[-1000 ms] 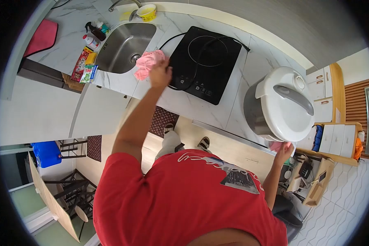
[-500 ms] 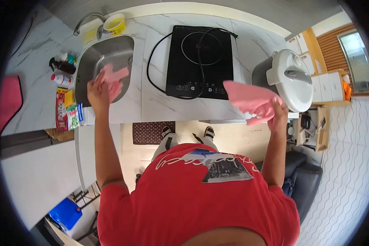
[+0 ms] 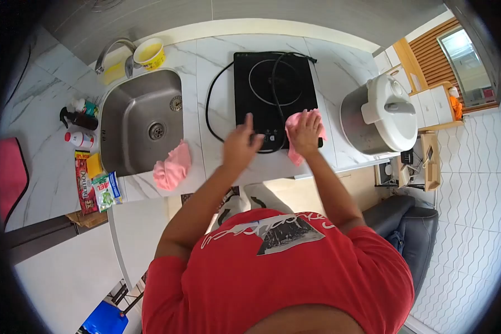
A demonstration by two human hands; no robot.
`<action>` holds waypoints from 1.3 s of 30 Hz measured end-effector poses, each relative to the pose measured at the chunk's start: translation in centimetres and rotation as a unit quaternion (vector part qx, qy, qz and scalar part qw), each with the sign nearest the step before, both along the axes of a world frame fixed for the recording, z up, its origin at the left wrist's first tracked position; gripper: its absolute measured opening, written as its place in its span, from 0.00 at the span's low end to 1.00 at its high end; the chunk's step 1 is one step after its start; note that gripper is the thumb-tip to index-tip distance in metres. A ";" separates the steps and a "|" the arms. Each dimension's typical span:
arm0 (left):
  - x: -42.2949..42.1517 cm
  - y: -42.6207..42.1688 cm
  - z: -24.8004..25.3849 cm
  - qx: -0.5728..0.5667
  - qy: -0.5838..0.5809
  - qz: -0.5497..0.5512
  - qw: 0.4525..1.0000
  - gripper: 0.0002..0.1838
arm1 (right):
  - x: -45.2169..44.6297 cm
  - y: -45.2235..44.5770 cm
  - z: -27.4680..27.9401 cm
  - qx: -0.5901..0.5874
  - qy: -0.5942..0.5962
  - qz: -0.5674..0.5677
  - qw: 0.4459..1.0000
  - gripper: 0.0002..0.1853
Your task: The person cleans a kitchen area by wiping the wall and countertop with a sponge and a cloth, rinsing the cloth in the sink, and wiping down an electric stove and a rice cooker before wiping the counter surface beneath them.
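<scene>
A black induction cooktop (image 3: 256, 83) lies on the marble counter, its dark cable looped over and beside it. My right hand (image 3: 306, 133) is flat with fingers stretched on a pink cloth (image 3: 295, 157) at the cooktop's front right corner. Over the front left corner is my left hand (image 3: 241, 147), fingers apart and holding nothing. A second pink cloth (image 3: 172, 166) lies crumpled on the counter at the sink's front right corner, touched by neither hand.
The steel sink (image 3: 133, 119) is at the left, with a yellow tub (image 3: 150, 54) behind it. Bottles, a sponge (image 3: 94, 165) and packets (image 3: 106, 190) stand left of it. A white-lidded cooker (image 3: 376, 117) is at the right.
My left hand has let go of its cloth beside the sink and moved right to the cooktop. My right hand has brought the other cloth left and down onto the cooktop.
</scene>
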State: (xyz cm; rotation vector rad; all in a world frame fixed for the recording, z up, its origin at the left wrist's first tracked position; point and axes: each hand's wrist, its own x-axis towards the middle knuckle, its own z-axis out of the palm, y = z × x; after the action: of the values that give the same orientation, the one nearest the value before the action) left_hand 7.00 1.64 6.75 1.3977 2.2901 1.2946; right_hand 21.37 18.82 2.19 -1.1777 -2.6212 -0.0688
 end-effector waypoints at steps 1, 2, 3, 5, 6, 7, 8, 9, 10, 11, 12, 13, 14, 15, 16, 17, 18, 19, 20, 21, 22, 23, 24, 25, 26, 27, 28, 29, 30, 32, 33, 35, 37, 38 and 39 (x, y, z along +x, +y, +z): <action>1.2 3.0 -0.1 -0.016 0.037 0.021 0.999 0.40 | -1.1 0.0 -0.5 0.002 0.035 -0.027 0.999 0.37; 2.0 5.3 -0.3 -0.033 0.074 0.043 0.996 0.45 | -1.9 0.3 -0.3 -0.050 0.042 -0.039 0.997 0.38; 2.1 7.2 -0.6 -0.030 0.074 0.046 0.996 0.45 | -2.2 1.0 -0.3 -0.047 0.043 -0.036 0.997 0.38; 2.1 10.0 -0.8 -0.110 0.089 0.051 0.989 0.49 | -1.9 2.5 -0.6 -0.068 0.108 0.067 0.990 0.36; 1.8 10.8 -1.0 -0.145 0.034 0.021 0.989 0.49 | -1.7 3.3 -0.7 -0.054 0.108 0.096 0.988 0.36; 1.5 10.9 -0.9 -0.143 0.031 0.026 0.989 0.49 | -1.6 4.7 -0.3 -0.053 0.105 0.101 0.988 0.36; 0.9 10.3 -0.7 -0.144 0.019 0.039 0.989 0.50 | -1.7 6.2 0.2 -0.058 0.107 0.116 0.986 0.36; 0.4 9.8 -0.5 -0.147 0.007 0.051 0.988 0.50 | -2.3 7.3 0.4 -0.064 0.110 0.131 0.983 0.35; 0.3 9.5 -0.3 -0.090 -0.002 0.062 0.994 0.51 | -3.4 8.8 -0.3 -0.041 0.138 0.124 0.982 0.35; 0.2 9.9 -0.7 -0.091 -0.004 0.062 0.994 0.51 | -5.0 9.6 0.2 -0.043 0.136 0.125 0.982 0.35; 0.3 10.5 -1.2 -0.068 0.056 0.074 0.993 0.50 | -6.5 10.1 0.6 -0.048 0.080 0.116 0.989 0.35; 0.1 11.1 -1.2 -0.044 0.116 0.088 0.988 0.49 | -7.8 10.3 0.8 -0.050 0.024 0.110 0.992 0.35; -0.3 11.5 -1.2 -0.042 0.113 0.093 0.988 0.49 | -8.6 10.0 0.2 0.021 -0.017 0.163 0.986 0.36; -1.0 11.7 -1.3 -0.095 0.114 0.093 0.984 0.47 | -8.4 9.3 0.0 0.024 -0.018 0.168 0.985 0.36; -1.7 11.7 -1.3 -0.150 0.114 0.093 0.978 0.46 | -7.5 7.4 0.6 -0.010 0.028 0.241 0.970 0.36; -2.6 11.1 -1.2 -0.151 0.112 0.096 0.978 0.46 | -6.8 6.1 0.9 -0.047 0.073 0.311 0.946 0.36; -4.0 10.0 -1.2 -0.060 0.037 0.111 0.991 0.43 | -5.9 7.3 0.0 -0.047 0.073 0.315 0.945 0.36; -5.2 8.8 -1.0 0.030 -0.038 0.124 0.991 0.41 | -4.0 9.5 -1.7 -0.135 0.076 0.266 0.952 0.36; -6.1 7.8 -0.4 0.077 -0.032 0.124 0.989 0.35 | -4.3 9.2 0.1 -0.221 0.077 0.215 0.948 0.35; -7.0 7.3 0.3 0.073 -0.032 0.127 0.989 0.35 | -4.3 9.3 2.2 -0.006 0.064 0.189 0.980 0.34; -8.0 7.3 1.1 0.137 -0.055 0.116 0.982 0.34 | -5.5 11.3 1.7 0.010 0.100 0.152 0.983 0.32; -8.9 7.5 1.8 0.202 -0.077 0.105 0.971 0.32 | -7.2 14.1 -0.9 0.000 0.098 0.089 0.991 0.30; -9.7 7.7 2.4 0.211 -0.096 0.112 0.966 0.31 | -9.7 15.2 0.6 0.014 0.074 0.144 0.987 0.29; -10.6 8.1 1.3 0.211 -0.093 0.115 0.966 0.31 | -14.0 17.0 -0.9 0.057 0.042 0.124 0.990 0.26; -11.6 8.4 -1.1 0.203 -0.148 0.137 0.958 0.31 | -17.6 17.4 -3.0 0.095 0.009 0.104 0.990 0.24; -12.3 8.4 -3.0 0.197 -0.204 0.156 0.946 0.31 | -19.1 15.2 -1.3 0.103 0.061 0.153 0.981 0.18; -12.2 8.0 -3.9 0.166 -0.225 0.145 0.949 0.29 | -20.9 14.2 -0.9 0.048 0.035 0.211 0.976 0.15; -12.3 8.2 -4.6 0.166 -0.226 0.143 0.949 0.29 | -22.0 11.9 0.2 -0.001 0.078 0.253 0.964 0.15; -12.0 8.3 -5.4 0.170 -0.222 0.157 0.947 0.30 | -22.4 9.9 0.1 0.046 0.166 0.334 0.927 0.17; -11.7 7.7 -5.8 0.149 -0.228 0.185 0.944 0.31 | -21.2 5.0 1.7 -0.062 0.183 0.445 0.875 0.19; -11.6 7.3 -5.9 0.147 -0.229 0.186 0.944 0.31 | -19.1 1.9 4.2 -0.111 0.170 0.460 0.865 0.20; -11.7 6.7 -6.0 0.158 -0.245 0.225 0.930 0.31 | -15.5 0.0 3.8 -0.063 0.135 0.517 0.843 0.19; -11.8 6.3 -5.4 0.159 -0.281 0.223 0.920 0.31 | -15.8 3.2 4.8 -0.333 0.176 0.483 0.791 0.17; -11.7 6.2 -4.9 0.164 -0.318 0.222 0.907 0.31 | -16.5 5.7 5.3 -0.575 0.201 0.411 0.678 0.16; -11.4 6.1 -4.7 0.168 -0.355 0.217 0.894 0.31 | -17.6 9.5 2.9 -0.349 0.116 0.435 0.822 0.17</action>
State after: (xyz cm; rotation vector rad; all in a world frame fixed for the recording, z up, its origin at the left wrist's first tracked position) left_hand -4.40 7.74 2.01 0.3162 1.9432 1.9844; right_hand 3.77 28.27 5.06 0.0306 -2.7234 1.1982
